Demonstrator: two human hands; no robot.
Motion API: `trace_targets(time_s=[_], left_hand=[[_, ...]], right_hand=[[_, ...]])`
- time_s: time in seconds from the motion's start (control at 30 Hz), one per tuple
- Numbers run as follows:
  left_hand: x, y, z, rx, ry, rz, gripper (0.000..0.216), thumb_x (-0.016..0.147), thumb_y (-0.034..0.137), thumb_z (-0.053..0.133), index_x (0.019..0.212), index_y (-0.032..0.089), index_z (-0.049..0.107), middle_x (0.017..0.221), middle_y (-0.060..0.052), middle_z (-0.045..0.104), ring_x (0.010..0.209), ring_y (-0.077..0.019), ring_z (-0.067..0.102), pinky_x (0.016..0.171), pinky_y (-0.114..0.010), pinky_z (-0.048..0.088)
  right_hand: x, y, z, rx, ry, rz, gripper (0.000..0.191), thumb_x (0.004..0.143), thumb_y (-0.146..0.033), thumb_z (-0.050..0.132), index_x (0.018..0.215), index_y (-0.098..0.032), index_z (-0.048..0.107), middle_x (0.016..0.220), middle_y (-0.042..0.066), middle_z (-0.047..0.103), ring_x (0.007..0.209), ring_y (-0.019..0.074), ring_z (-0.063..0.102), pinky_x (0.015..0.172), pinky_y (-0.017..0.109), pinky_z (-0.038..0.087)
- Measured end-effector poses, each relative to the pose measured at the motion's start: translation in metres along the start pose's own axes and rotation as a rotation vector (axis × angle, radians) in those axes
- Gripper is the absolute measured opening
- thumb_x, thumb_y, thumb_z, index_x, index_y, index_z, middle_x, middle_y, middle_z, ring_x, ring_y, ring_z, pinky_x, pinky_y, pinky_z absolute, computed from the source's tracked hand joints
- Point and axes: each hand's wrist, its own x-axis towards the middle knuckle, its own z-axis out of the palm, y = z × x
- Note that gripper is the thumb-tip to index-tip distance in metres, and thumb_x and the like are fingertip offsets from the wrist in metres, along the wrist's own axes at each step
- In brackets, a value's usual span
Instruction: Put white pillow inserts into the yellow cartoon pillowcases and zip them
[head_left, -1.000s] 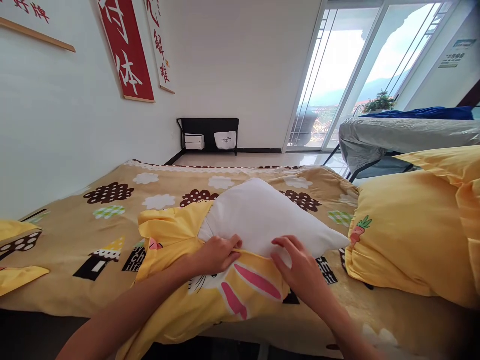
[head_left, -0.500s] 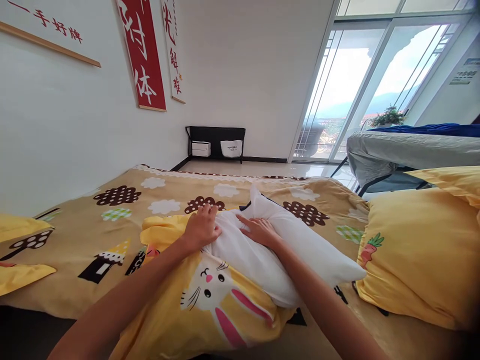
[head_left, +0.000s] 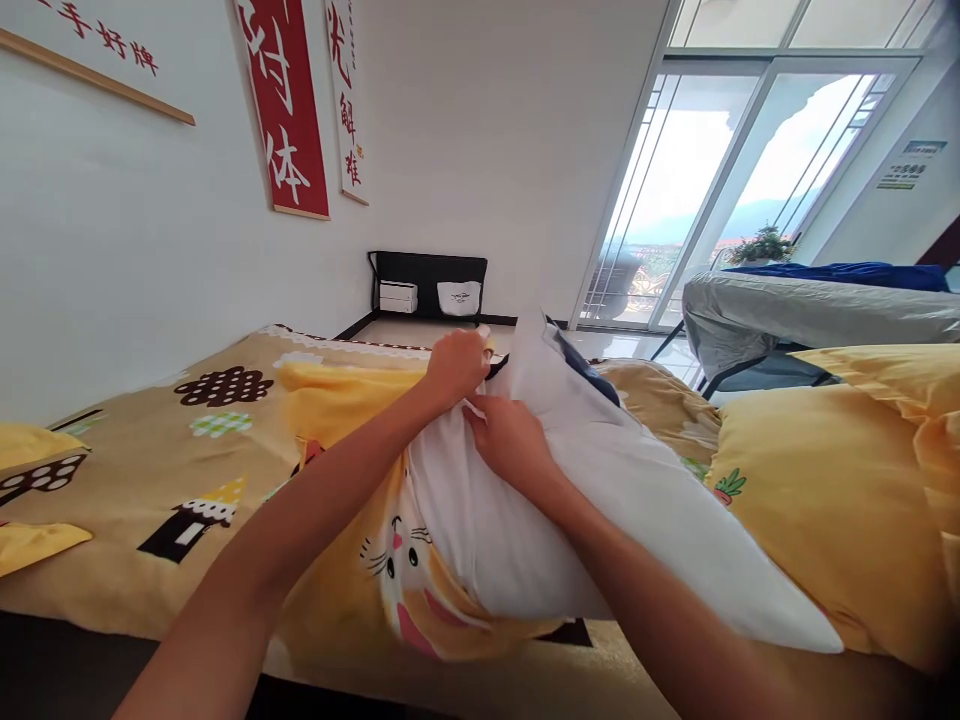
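A white pillow (head_left: pixel 600 490) lies tilted up across the bed, partly inside a yellow pillowcase (head_left: pixel 360 540) printed with a rabbit face. My left hand (head_left: pixel 456 365) is closed on the raised edge of the pillowcase near the pillow's far end. My right hand (head_left: pixel 504 436) is pressed on the white pillow just below it, fingers curled into the fabric. Both forearms reach in from the bottom of the view.
The bed carries a tan sheet (head_left: pixel 187 440) with cloud and tree prints. A yellow pillow (head_left: pixel 832 490) with a carrot print lies to the right. A grey-covered bed (head_left: pixel 810 315) stands beyond. Red banners (head_left: pixel 283 110) hang on the left wall; a black rack (head_left: pixel 427 285) is by the far wall.
Both hands moved from the pillowcase opening to the pillow's far end. The pillow and pillowcase edge have been lifted up off the bed.
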Motion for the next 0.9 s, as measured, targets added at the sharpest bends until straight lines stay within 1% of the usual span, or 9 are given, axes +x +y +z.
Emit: trace_targets(time_s=[0.07, 0.2, 0.33, 0.43, 0.5, 0.6, 0.67, 0.8, 0.9], left_hand=[[-0.011, 0.002, 0.006, 0.001, 0.027, 0.005, 0.03, 0.095, 0.028, 0.037, 0.11, 0.016, 0.059, 0.091, -0.011, 0.068, 0.091, -0.0256, 0.065, 0.074, -0.032, 0.046], [-0.062, -0.022, 0.049, 0.1, -0.239, 0.004, 0.036, 0.098, 0.036, 0.034, 0.115, 0.016, 0.058, 0.091, -0.014, 0.07, 0.089, -0.0266, 0.067, 0.075, -0.033, 0.047], [-0.088, -0.04, 0.072, 0.119, -0.297, 0.001, 0.041, 0.1, 0.034, 0.025, 0.115, 0.014, 0.058, 0.088, -0.015, 0.071, 0.084, -0.0261, 0.069, 0.073, -0.034, 0.048], [-0.088, -0.033, 0.061, 0.11, -0.246, 0.052, 0.042, 0.1, 0.033, 0.022, 0.112, 0.014, 0.058, 0.086, -0.015, 0.071, 0.081, -0.0271, 0.069, 0.07, -0.035, 0.049], [-0.089, -0.026, 0.049, 0.106, -0.215, 0.098, 0.044, 0.1, 0.036, 0.022, 0.107, 0.014, 0.059, 0.085, -0.016, 0.071, 0.08, -0.027, 0.069, 0.069, -0.034, 0.048], [-0.099, -0.021, 0.031, 0.103, -0.198, 0.122, 0.048, 0.1, 0.041, 0.021, 0.102, 0.015, 0.061, 0.079, -0.014, 0.07, 0.074, -0.0253, 0.068, 0.067, -0.033, 0.047], [-0.103, -0.02, 0.02, 0.117, -0.186, 0.135, 0.042, 0.099, 0.038, 0.025, 0.1, 0.016, 0.061, 0.08, -0.013, 0.069, 0.075, -0.0241, 0.067, 0.067, -0.031, 0.047], [-0.087, -0.017, -0.002, 0.21, -0.092, 0.159, 0.024, 0.091, 0.015, 0.039, 0.104, 0.015, 0.059, 0.101, -0.015, 0.065, 0.094, -0.026, 0.063, 0.069, -0.03, 0.047], [-0.06, -0.01, -0.012, 0.241, -0.152, 0.184, 0.03, 0.085, 0.007, 0.042, 0.109, 0.013, 0.058, 0.098, -0.014, 0.065, 0.095, -0.0275, 0.064, 0.07, -0.032, 0.048]], right_hand=[[-0.002, -0.002, 0.012, 0.071, -0.018, 0.034, 0.034, 0.097, -0.029, 0.034, 0.102, -0.02, 0.067, 0.095, 0.01, 0.071, 0.088, 0.0249, 0.065, 0.066, 0.03, 0.04], [-0.027, 0.004, 0.057, 0.051, -0.103, 0.015, 0.036, 0.096, -0.028, 0.039, 0.127, -0.022, 0.056, 0.104, 0.009, 0.067, 0.094, 0.0243, 0.062, 0.076, 0.032, 0.042], [-0.038, 0.021, 0.034, -0.038, 0.032, -0.19, 0.034, 0.091, -0.028, 0.05, 0.123, -0.021, 0.059, 0.111, 0.011, 0.062, 0.103, 0.0246, 0.056, 0.086, 0.035, 0.042], [-0.018, 0.045, -0.014, -0.16, 0.281, -0.331, 0.033, 0.092, -0.029, 0.051, 0.122, -0.018, 0.059, 0.125, 0.015, 0.057, 0.118, 0.0275, 0.049, 0.099, 0.041, 0.034], [-0.001, 0.062, -0.029, -0.278, 0.25, -0.287, 0.044, 0.089, -0.041, 0.057, 0.123, -0.014, 0.057, 0.127, 0.019, 0.057, 0.122, 0.0324, 0.047, 0.103, 0.048, 0.028], [0.008, 0.076, -0.016, -0.245, -0.04, -0.119, 0.057, 0.088, -0.061, 0.049, 0.115, -0.013, 0.059, 0.108, 0.018, 0.067, 0.105, 0.0313, 0.06, 0.093, 0.044, 0.038], [-0.001, 0.072, 0.003, -0.114, -0.152, -0.13, 0.052, 0.091, -0.059, 0.043, 0.115, -0.015, 0.058, 0.104, 0.014, 0.069, 0.097, 0.0276, 0.063, 0.083, 0.036, 0.041], [-0.026, 0.047, 0.022, 0.046, -0.178, -0.269, 0.04, 0.091, -0.047, 0.049, 0.117, -0.017, 0.057, 0.104, 0.011, 0.07, 0.095, 0.0253, 0.064, 0.08, 0.032, 0.041], [-0.035, 0.029, 0.019, 0.102, -0.151, -0.338, 0.04, 0.092, -0.046, 0.048, 0.118, -0.017, 0.057, 0.105, 0.01, 0.07, 0.095, 0.025, 0.064, 0.08, 0.032, 0.041]])
